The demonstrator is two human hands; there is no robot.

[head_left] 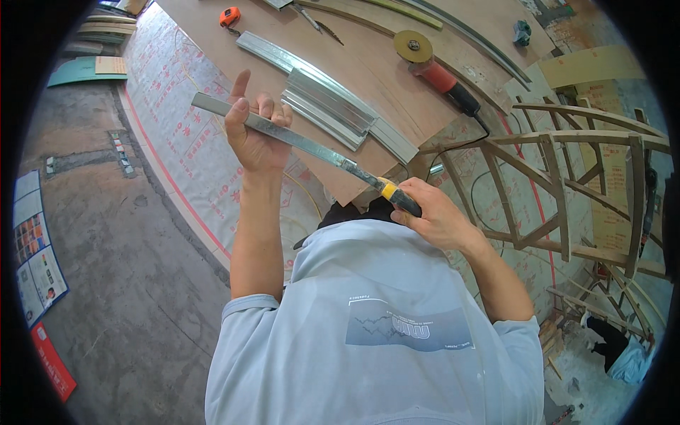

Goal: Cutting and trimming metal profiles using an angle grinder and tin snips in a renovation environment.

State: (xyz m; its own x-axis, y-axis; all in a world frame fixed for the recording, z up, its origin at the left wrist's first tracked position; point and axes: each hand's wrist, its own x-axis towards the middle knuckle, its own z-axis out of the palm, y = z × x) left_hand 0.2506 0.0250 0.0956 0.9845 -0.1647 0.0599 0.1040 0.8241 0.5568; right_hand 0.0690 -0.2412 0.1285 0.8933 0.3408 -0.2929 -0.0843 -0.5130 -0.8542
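My left hand [256,134] holds a narrow flat metal strip [297,139] near its far end, thumb on top and index finger raised. The strip runs diagonally down toward my right hand [428,216], whose fingers are closed on a tool [389,191] with a dark and yellow handle; the tool’s head meets the strip, and its exact shape is unclear. Beyond my hands, several silver metal profiles [269,51] lie on a plywood board [205,42]. An angle grinder [439,81] with a red body rests to their right.
An orange tape measure [230,16] sits on the board. Curved wooden frames [549,177] stand at right, with a person [623,358] in blue and dark clothing below them. Printed sheeting [163,106] covers floor beside bare concrete [127,269]. Cables [473,205] trail near the frames.
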